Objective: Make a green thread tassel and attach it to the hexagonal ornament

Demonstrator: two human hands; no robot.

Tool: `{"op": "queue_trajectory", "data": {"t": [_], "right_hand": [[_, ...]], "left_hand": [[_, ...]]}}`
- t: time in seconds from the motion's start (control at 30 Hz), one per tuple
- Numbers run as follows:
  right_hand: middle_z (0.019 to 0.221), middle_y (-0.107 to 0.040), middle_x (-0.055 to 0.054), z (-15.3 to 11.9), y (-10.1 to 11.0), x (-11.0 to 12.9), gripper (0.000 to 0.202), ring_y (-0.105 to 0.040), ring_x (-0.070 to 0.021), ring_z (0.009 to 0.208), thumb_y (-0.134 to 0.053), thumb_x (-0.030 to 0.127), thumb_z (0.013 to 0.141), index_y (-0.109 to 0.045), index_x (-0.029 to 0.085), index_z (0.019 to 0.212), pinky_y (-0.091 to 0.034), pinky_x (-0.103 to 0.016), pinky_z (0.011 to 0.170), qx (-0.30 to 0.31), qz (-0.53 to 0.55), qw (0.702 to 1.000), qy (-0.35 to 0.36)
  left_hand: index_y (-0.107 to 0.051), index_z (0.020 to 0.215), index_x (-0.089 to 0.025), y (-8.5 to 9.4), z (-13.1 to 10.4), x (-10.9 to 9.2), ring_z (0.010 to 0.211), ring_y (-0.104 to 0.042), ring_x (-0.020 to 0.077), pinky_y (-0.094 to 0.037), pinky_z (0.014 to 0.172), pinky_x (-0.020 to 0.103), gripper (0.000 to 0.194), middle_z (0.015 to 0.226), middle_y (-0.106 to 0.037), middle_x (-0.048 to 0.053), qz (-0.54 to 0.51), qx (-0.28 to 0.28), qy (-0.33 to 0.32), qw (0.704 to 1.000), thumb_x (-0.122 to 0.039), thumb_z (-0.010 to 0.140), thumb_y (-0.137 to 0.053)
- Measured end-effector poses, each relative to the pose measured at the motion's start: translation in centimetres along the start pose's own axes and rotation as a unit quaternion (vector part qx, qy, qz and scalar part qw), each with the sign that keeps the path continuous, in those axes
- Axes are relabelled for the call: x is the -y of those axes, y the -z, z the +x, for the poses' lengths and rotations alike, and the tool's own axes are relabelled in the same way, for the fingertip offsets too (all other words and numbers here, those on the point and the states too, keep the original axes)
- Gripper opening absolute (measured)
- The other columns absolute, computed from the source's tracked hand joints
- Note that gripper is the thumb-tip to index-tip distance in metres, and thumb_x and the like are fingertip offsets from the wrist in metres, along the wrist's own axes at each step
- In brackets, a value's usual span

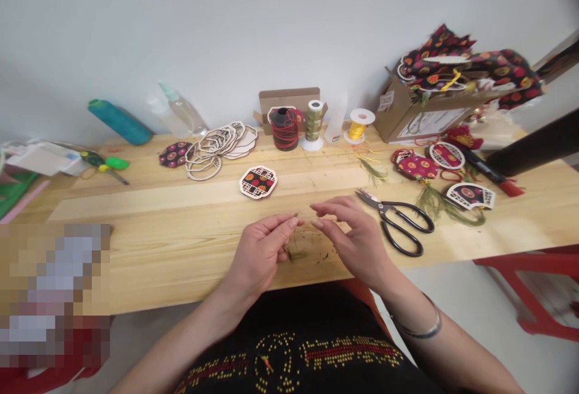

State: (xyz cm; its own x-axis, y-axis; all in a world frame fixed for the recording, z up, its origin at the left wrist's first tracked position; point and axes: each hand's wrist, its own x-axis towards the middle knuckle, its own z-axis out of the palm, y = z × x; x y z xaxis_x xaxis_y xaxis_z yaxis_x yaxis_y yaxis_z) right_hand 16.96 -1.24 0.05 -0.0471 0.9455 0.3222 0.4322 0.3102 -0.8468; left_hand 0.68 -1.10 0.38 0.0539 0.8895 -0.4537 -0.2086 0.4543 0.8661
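- Teal thread cone [120,122] lies tipped over near the wall, at the left of my view.
- Pale wooden frames [221,146] overlap in a loose pile on the table [158,231], beyond the hands.
- Next I see a patterned badge [258,183], flat by itself in front of that pile.
- The left hand [262,246] has its thumb and forefinger pinched together on a thin thread.
- I make out that olive thread [296,255] hanging below the left fingertips, its lower end a small tuft near the tabletop.
- Red, gold and yellow spools [286,131] stand upright in a row at the back.
- The right hand [359,237] is partly open, thumb and forefinger tips slightly apart, close to the left fingertips; I cannot tell whether it touches the thread.
- Black-handled scissors [402,222] lie just beside the right hand.
- Farthest right, I see tasselled ornaments [468,195] before a cardboard box [393,107].
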Motion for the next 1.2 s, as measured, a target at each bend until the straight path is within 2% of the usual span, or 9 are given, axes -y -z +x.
{"op": "queue_trajectory", "data": {"t": [0.07,0.17,0.27,0.37,0.47,0.77,1.0,1.2], "right_hand": [[0.081,-0.067,-0.005,0.5,0.0,-0.1,0.017,-0.058,-0.0167,0.078,-0.066,0.025,0.079,-0.073,0.019,0.094,-0.047,-0.033,0.071,0.048,0.117,0.988,-0.083],[0.079,-0.068,-0.002,0.9,-0.1,-0.4,0.016,-0.060,-0.0140,0.075,-0.072,0.026,0.072,-0.075,0.022,0.087,-0.047,-0.031,0.071,0.111,0.255,0.945,-0.172],[0.078,-0.070,-0.001,1.1,-0.2,-0.6,0.014,-0.060,-0.0126,0.074,-0.075,0.023,0.066,-0.076,0.023,0.080,-0.047,-0.030,0.074,0.142,0.323,0.910,-0.220],[0.071,-0.070,0.000,1.3,-0.2,-0.6,0.008,-0.059,-0.0116,0.067,-0.076,0.023,0.063,-0.075,0.021,0.072,-0.047,-0.029,0.070,0.152,0.344,0.893,-0.248],[0.063,-0.067,0.001,1.4,-0.1,-0.5,0.005,-0.057,-0.0101,0.061,-0.075,0.023,0.065,-0.072,0.019,0.065,-0.046,-0.027,0.066,0.157,0.339,0.895,-0.244],[0.058,-0.055,0.004,1.1,-0.5,-0.5,0.020,-0.047,-0.0082,0.056,-0.067,0.031,0.074,-0.060,0.017,0.062,-0.040,-0.024,0.060,0.142,0.260,0.937,-0.187],[0.063,-0.060,0.001,1.1,-0.8,-0.6,0.022,-0.053,-0.0103,0.062,-0.063,0.033,0.079,-0.059,0.017,0.065,-0.043,-0.026,0.065,0.147,0.275,0.934,-0.174],[0.063,-0.061,0.001,1.2,-0.8,-0.4,0.020,-0.055,-0.0110,0.062,-0.062,0.032,0.079,-0.059,0.017,0.065,-0.044,-0.026,0.065,0.141,0.264,0.937,-0.180]], "left_hand": [[-0.075,0.078,-0.017,0.0,-0.1,0.1,0.046,-0.033,0.0038,-0.025,0.039,0.013,0.021,0.051,-0.045,-0.005,0.026,0.016,-0.005,1.000,-0.034,0.067,-0.075],[-0.076,0.084,-0.018,0.1,-0.3,0.1,0.047,-0.033,0.0046,-0.026,0.039,0.014,0.022,0.053,-0.044,-0.005,0.070,0.046,-0.008,0.996,-0.036,0.071,-0.071],[-0.076,0.088,-0.020,0.2,-0.5,0.1,0.048,-0.033,0.0054,-0.028,0.041,0.015,0.022,0.054,-0.044,-0.004,0.116,0.073,-0.017,0.990,-0.037,0.075,-0.067],[-0.076,0.089,-0.021,0.3,-0.6,0.1,0.050,-0.035,0.0061,-0.030,0.043,0.016,0.023,0.056,-0.043,-0.004,0.141,0.089,-0.017,0.986,-0.037,0.077,-0.066],[-0.076,0.091,-0.021,0.4,-0.5,0.3,0.052,-0.036,0.0067,-0.031,0.044,0.017,0.023,0.057,-0.043,-0.004,0.149,0.098,-0.009,0.984,-0.037,0.077,-0.065],[-0.073,0.094,-0.020,0.2,-0.4,0.3,0.047,-0.028,0.0047,-0.020,0.041,0.016,0.022,0.055,-0.040,-0.005,0.070,0.132,0.029,0.988,-0.032,0.077,-0.065],[-0.069,0.078,-0.014,0.3,-0.2,-0.2,0.046,-0.014,0.0047,-0.012,0.041,0.016,0.025,0.051,-0.023,-0.009,-0.023,0.151,0.083,0.985,-0.038,0.080,-0.060],[-0.066,0.078,-0.014,0.3,-0.1,-0.2,0.045,-0.013,0.0042,-0.011,0.040,0.015,0.022,0.051,-0.026,-0.009,-0.032,0.157,0.115,0.980,-0.035,0.080,-0.061]]}}
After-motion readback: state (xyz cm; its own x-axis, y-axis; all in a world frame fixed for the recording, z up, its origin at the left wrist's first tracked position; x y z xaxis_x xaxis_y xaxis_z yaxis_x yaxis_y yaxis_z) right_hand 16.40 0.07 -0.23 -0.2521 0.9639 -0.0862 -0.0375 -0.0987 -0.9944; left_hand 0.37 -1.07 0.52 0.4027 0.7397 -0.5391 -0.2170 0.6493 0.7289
